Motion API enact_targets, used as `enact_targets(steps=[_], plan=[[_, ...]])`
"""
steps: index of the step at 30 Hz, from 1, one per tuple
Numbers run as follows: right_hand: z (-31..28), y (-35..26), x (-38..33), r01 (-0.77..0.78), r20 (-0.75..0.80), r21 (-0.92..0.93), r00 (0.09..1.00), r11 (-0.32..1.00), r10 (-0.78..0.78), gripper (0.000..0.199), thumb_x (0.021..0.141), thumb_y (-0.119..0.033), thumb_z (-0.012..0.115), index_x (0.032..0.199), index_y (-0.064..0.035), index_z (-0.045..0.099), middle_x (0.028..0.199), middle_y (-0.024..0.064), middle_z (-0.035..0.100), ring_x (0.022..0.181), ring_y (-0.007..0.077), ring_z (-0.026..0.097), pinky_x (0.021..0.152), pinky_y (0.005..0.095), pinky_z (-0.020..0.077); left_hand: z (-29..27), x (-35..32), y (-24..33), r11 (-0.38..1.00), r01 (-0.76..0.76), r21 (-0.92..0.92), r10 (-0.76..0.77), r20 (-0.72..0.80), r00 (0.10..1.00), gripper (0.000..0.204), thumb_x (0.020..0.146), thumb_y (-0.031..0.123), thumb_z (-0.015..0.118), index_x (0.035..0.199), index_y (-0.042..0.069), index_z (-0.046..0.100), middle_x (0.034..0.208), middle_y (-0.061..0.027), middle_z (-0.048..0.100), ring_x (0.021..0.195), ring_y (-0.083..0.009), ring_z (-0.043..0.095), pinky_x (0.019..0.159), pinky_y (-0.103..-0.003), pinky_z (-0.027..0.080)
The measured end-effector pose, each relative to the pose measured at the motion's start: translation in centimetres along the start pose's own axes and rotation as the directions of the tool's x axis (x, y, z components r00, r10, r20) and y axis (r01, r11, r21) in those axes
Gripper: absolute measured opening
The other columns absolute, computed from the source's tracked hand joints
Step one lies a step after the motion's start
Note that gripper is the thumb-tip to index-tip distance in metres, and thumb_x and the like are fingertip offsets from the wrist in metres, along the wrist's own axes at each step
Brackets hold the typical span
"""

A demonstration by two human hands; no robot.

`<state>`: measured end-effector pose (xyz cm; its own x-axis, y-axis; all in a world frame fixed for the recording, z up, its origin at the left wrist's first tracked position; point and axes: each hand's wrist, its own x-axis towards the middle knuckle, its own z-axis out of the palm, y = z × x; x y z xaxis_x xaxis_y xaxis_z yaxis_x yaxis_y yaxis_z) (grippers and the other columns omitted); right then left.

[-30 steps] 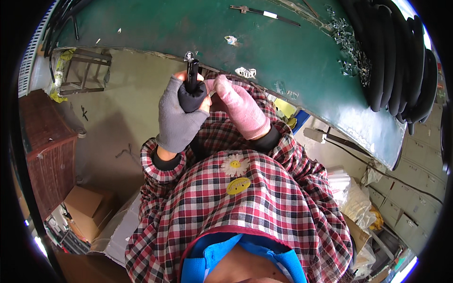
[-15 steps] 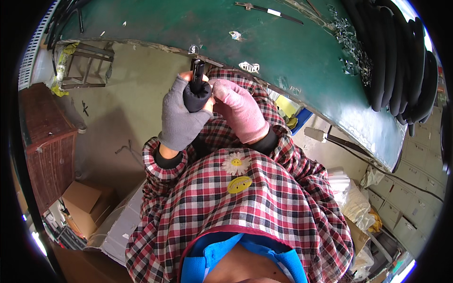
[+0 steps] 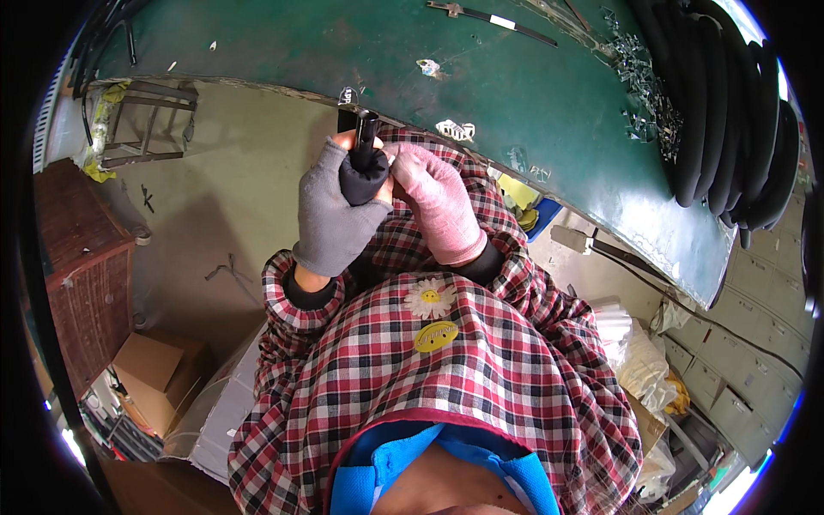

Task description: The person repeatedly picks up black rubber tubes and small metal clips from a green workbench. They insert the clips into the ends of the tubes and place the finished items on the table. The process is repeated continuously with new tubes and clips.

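In a grey fingerless glove, my left hand point(image 3: 336, 219) is wrapped round a thick black foam sleeve point(image 3: 364, 182). A glossy black tube point(image 3: 366, 133) sticks up out of the sleeve, towards the bench edge. My right hand point(image 3: 439, 210), in a pink fingerless glove, is closed against the right side of the sleeve with thumb and fingers pinched together. Its fingertips are partly hidden, so I cannot see exactly what they pinch. Both hands are held in front of my checked smock, just short of the green bench point(image 3: 343, 51).
On the bench's right lie a stack of long black foam tubes point(image 3: 712, 112) and a heap of small metal clips point(image 3: 657, 107). A dark strip-like tool point(image 3: 498, 21) lies farther back. A wooden cabinet point(image 3: 86, 283) and cardboard box point(image 3: 150, 369) stand at left, a stool point(image 3: 150, 120) beyond.
Both hands keep their hold on the sleeve, with only a slight shift right and down in the view. The surroundings have shifted a little as my head moved.
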<state>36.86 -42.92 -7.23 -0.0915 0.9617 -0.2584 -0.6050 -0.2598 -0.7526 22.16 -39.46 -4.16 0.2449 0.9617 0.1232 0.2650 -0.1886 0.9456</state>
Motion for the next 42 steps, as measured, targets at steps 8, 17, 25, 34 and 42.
enact_targets(steps=[8, 17, 25, 34, 42], plan=[[0.1, 0.6, -0.5, -0.171, -0.125, 0.195, 0.972, 0.966, 0.197, 0.039, 0.098, -0.034, 0.070, 0.117, 0.0003, 0.069, 0.102, 0.0022, 0.070, 0.092, 0.0111, 0.065, 0.087, 0.0278, 0.0527, 0.4, -0.8, -0.8, 0.998, 0.046, 0.031, -0.046, -0.014, 0.999, 0.045, 0.079, 0.003, 0.076, 0.122, 0.004, 0.060, 0.099, -0.0111, 0.070, 0.090, -0.0225, 0.070, 0.084, -0.034, 0.056], [1.0, -5.8, -0.1, 0.308, -0.133, -0.150, 0.935, 0.939, -0.328, 0.039, 0.100, -0.026, 0.067, 0.123, 0.0048, 0.066, 0.112, 0.0096, 0.072, 0.100, 0.0118, 0.064, 0.094, 0.0286, 0.0498, 0.8, -0.9, 0.4, 0.996, 0.043, -0.083, -0.041, 0.027, 0.999, 0.048, 0.085, 0.010, 0.081, 0.127, 0.003, 0.059, 0.094, -0.0072, 0.066, 0.082, -0.0163, 0.064, 0.079, -0.031, 0.055], [-0.3, -7.8, 2.3, -0.003, 0.117, -0.098, 0.993, 0.995, 0.015, 0.045, 0.092, -0.035, 0.075, 0.117, 0.0028, 0.071, 0.112, 0.0092, 0.074, 0.094, 0.0126, 0.066, 0.086, 0.0276, 0.0530, 2.1, -0.8, 0.4, 0.988, -0.133, 0.074, 0.127, 0.075, 0.989, 0.054, 0.084, 0.013, 0.082, 0.130, 0.000, 0.058, 0.097, -0.0152, 0.069, 0.084, -0.0268, 0.071, 0.075, -0.035, 0.057], [-0.6, -6.6, 2.1, -0.027, 0.064, 0.015, 0.998, 1.000, 0.026, 0.038, 0.094, -0.029, 0.073, 0.115, 0.0024, 0.072, 0.116, 0.0126, 0.074, 0.103, 0.0182, 0.070, 0.088, 0.0287, 0.0550, 2.7, -0.8, -0.8, 0.958, -0.187, 0.219, 0.178, 0.060, 0.982, 0.051, 0.085, 0.006, 0.080, 0.131, -0.001, 0.060, 0.090, -0.0131, 0.068, 0.079, -0.0200, 0.069, 0.075, -0.032, 0.055], [-1.6, -5.4, 1.8, -0.009, 0.055, 0.096, 0.999, 0.995, 0.004, 0.035, 0.095, -0.020, 0.073, 0.116, 0.0080, 0.070, 0.114, 0.0174, 0.073, 0.103, 0.0233, 0.071, 0.095, 0.0351, 0.0567, 3.2, -0.6, -0.8, 0.916, -0.195, 0.351, 0.166, 0.111, 0.980, 0.055, 0.082, 0.009, 0.081, 0.132, 0.002, 0.060, 0.095, -0.0192, 0.069, 0.082, -0.0356, 0.071, 0.073, -0.039, 0.055]])
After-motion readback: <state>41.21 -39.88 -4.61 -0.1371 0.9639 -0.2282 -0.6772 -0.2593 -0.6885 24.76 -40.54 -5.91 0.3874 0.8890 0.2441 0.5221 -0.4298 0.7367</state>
